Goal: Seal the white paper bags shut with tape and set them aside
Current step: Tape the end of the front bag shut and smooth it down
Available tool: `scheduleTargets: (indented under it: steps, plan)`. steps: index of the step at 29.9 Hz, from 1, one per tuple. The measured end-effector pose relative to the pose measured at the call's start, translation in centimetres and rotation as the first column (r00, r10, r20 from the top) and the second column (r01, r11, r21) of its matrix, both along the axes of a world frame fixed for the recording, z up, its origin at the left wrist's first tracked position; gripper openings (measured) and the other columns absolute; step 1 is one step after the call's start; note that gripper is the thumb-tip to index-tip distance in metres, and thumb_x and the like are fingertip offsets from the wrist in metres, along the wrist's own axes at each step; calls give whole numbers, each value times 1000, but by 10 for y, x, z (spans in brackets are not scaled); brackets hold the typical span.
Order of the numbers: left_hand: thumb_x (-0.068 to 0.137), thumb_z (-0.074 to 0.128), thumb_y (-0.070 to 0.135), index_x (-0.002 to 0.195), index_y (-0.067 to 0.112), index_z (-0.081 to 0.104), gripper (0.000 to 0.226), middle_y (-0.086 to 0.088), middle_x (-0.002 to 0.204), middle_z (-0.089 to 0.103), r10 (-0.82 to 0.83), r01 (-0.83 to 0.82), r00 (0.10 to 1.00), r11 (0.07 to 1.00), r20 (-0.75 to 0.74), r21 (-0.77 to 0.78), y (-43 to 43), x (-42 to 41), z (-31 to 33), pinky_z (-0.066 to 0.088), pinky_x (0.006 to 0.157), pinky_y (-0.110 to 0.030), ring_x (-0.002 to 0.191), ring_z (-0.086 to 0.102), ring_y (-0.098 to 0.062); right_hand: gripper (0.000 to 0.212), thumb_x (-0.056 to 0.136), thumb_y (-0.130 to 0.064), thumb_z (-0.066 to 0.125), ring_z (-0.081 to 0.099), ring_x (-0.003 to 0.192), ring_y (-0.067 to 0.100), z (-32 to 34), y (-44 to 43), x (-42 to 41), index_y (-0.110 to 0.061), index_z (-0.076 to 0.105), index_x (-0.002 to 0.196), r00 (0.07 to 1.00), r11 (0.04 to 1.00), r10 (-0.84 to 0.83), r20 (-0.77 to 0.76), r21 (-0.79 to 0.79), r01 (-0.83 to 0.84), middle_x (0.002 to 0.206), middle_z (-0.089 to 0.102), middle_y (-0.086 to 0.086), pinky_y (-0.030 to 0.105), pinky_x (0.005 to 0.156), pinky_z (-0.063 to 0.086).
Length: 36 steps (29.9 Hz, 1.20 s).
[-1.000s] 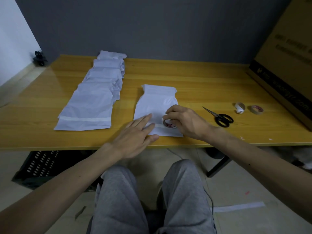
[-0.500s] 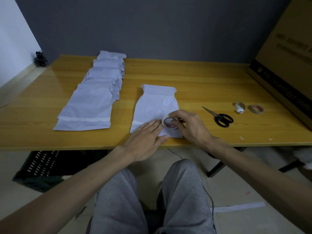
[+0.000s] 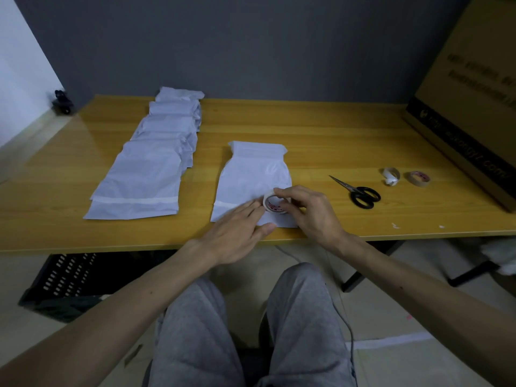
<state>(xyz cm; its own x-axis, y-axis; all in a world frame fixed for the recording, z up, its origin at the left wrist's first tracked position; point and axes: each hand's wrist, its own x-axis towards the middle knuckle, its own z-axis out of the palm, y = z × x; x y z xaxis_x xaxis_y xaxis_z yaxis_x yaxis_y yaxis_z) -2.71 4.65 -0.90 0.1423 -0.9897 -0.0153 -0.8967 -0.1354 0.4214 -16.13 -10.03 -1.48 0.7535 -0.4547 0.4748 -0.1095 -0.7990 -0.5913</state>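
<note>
A white paper bag (image 3: pixel 252 174) lies flat in front of me on the wooden table (image 3: pixel 321 141), its folded end towards the near edge. My right hand (image 3: pixel 310 212) grips a white roll of tape (image 3: pixel 273 202) standing on the bag's near right part. My left hand (image 3: pixel 237 233) lies flat with straight fingers on the bag's near end, fingertips next to the roll. A strip of tape runs across the fold left of my fingers. To the left, several white bags (image 3: pixel 156 160) lie overlapped in a row, the nearest one with a tape strip across it.
Black-handled scissors (image 3: pixel 360 192) lie right of the bag. Beyond them sit a white tape scrap roll (image 3: pixel 390 175) and a brown tape roll (image 3: pixel 418 178). A large cardboard box (image 3: pixel 474 107) stands at the table's right. A black crate (image 3: pixel 64 280) is under the table, left.
My right hand has drawn the tape roll rightward along the fold and tipped it more upright. My left hand has slid right and forward after it, pressing on the bag.
</note>
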Motion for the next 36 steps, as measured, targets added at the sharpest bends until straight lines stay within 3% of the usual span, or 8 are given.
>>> scheduleTargets:
  steps: [7,10,18,25,30,36]
  plan:
    - [91,11,61,152,18,-7,77,2,161,-9,-51,33,989,990,136,134,0,2,-5,-6,118,-23,147,-9,-7,29,89,-5,65,60,100,2,-2,-2,-2,-9,67,118,1000,998,-4,21,57,3,112,68,-1,10,84,46]
    - [90,8,62,152,23,-9,75,5,161,-9,-64,48,992,988,107,145,-1,2,-2,-4,120,-26,146,-9,-6,28,90,-3,63,59,103,1,0,-2,-2,-8,67,118,999,1000,29,16,-3,-29,112,68,1,10,87,44]
    - [89,4,63,154,23,-3,77,8,161,-7,-39,29,997,986,62,162,-3,3,-2,-5,119,-24,145,-10,-1,29,90,2,61,64,92,19,4,-7,-7,-5,66,118,998,989,68,-14,-130,-69,100,71,13,28,81,49]
    - [85,1,63,154,20,5,81,9,161,-2,-27,22,999,986,29,168,-3,1,-1,-3,120,-25,145,-7,1,31,89,3,59,66,94,26,8,-18,-20,-3,66,118,993,972,69,-91,-220,-88,105,70,14,32,82,49]
    - [92,6,58,154,20,7,73,10,161,-2,-20,22,1000,985,-12,171,-4,2,-2,-3,119,-23,145,-7,1,37,86,11,57,66,95,30,11,-24,-27,-5,67,118,986,953,42,-162,-289,-89,108,68,14,35,81,51]
    - [91,7,59,154,20,8,74,11,160,-2,-22,25,1000,984,-20,174,-4,2,-2,-3,119,-23,144,-7,2,37,87,4,49,66,86,32,20,-28,-42,-11,68,116,968,917,10,-250,-384,-109,109,66,11,35,65,54]
